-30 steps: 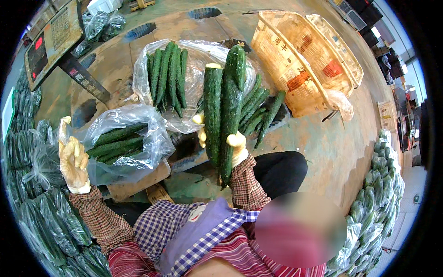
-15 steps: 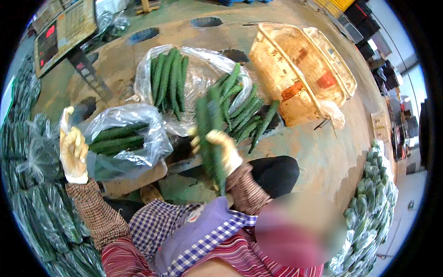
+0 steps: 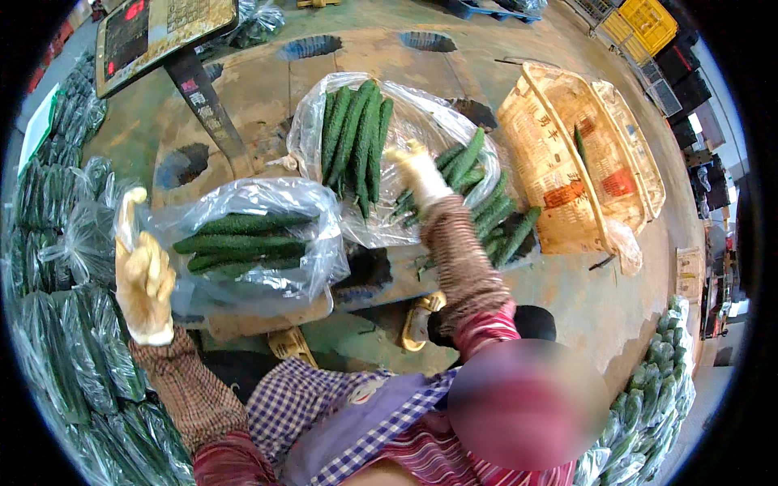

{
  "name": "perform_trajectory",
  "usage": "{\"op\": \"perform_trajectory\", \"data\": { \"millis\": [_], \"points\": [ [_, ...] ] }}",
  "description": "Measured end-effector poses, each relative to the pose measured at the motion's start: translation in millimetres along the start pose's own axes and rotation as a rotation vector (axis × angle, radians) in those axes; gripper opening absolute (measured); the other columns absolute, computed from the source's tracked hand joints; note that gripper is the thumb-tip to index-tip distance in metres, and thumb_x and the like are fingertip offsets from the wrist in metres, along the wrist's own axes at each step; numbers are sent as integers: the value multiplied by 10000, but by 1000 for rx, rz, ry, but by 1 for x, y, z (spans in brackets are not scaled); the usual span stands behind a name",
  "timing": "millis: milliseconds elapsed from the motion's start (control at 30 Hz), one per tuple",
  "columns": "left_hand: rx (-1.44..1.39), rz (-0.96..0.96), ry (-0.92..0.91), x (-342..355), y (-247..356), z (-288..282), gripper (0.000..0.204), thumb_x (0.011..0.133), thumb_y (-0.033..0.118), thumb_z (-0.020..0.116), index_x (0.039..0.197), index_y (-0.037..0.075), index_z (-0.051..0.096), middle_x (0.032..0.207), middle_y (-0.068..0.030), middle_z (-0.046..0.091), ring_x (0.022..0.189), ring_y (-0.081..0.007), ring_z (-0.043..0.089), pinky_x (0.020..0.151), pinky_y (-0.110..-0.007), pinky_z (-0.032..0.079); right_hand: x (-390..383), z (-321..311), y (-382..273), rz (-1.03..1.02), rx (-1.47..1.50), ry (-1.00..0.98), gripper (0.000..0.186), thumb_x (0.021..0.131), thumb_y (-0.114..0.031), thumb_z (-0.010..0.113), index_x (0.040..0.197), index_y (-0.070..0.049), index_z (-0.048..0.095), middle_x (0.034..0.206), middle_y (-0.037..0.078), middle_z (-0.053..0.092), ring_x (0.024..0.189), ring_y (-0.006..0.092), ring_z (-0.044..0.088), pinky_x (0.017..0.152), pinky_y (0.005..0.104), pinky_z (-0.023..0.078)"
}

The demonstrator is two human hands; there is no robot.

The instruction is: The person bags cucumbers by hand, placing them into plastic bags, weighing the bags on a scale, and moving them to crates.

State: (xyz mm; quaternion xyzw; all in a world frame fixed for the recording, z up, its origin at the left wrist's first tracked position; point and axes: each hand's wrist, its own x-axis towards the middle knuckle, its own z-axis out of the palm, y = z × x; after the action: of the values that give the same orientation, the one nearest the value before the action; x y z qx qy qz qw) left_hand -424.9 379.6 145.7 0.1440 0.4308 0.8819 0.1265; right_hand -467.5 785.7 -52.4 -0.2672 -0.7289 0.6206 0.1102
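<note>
My left hand (image 3: 146, 283), in a pale work glove, is closed on the left edge of a clear plastic bag (image 3: 321, 279), one finger pointing up. Several dark green cucumbers (image 3: 243, 243) lie inside that bag. My right hand (image 3: 417, 172), also gloved and slightly blurred, reaches over a larger spread plastic bag (image 3: 405, 101). Its fingers look apart, with nothing seen in them. To its left lies a row of cucumbers (image 3: 355, 138); to its right are more cucumbers (image 3: 490, 206), partly hidden by my forearm.
A scale's display (image 3: 154, 36) stands on a post at back left. Stained, pale orange crates (image 3: 543, 150) sit to the right, with a cucumber (image 3: 579, 146) in one. Bagged cucumbers are stacked at left (image 3: 77, 348) and lower right (image 3: 648, 389). Holes mark the brown surface behind.
My right hand no longer holds cucumbers and has moved forward over the larger bag. More cucumbers show in the near bag, and one shows in the crate. The view has shifted.
</note>
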Motion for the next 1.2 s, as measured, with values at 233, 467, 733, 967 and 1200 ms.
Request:
{"op": "perform_trajectory", "data": {
  "millis": [233,467,733,967,1200],
  "points": [
    [173,28,204,-7,-2,-6,751,778,-25,526,1403,79,124,640,-21,401,405,-46,324,292,-161,312,43,107,35,363,-723,125,1186,624,-235,726,1361,-60,-186,1243,254,412,1139,364,433,986,386,342],
    [262,9,278,-7,-7,-1,766,781,24,567,1402,72,120,610,5,390,377,-23,300,300,-143,263,-20,9,38,306,518,-409,514,622,-81,600,1117,25,514,830,99,632,671,170,558,648,272,458],
    [90,55,144,-14,6,7,736,812,-45,519,1403,83,100,595,2,371,406,-36,340,290,-167,323,-176,-12,-87,-53,1110,-592,926,615,-197,749,1357,15,235,1079,147,573,884,201,570,742,297,478],
    [-89,-32,-34,-28,41,0,590,873,-26,404,1389,63,132,609,-27,339,429,-92,300,348,-217,321,-178,19,-172,-444,1308,-689,801,724,-198,651,1371,-49,204,982,70,579,799,172,542,767,336,473],
    [-440,44,-208,-59,82,-17,625,893,25,330,1405,78,-24,673,-57,329,467,-104,290,374,-224,271,-199,143,-179,-675,361,-966,703,645,-106,713,1275,-71,403,1043,63,576,1034,174,515,881,319,409]
  ]
}}
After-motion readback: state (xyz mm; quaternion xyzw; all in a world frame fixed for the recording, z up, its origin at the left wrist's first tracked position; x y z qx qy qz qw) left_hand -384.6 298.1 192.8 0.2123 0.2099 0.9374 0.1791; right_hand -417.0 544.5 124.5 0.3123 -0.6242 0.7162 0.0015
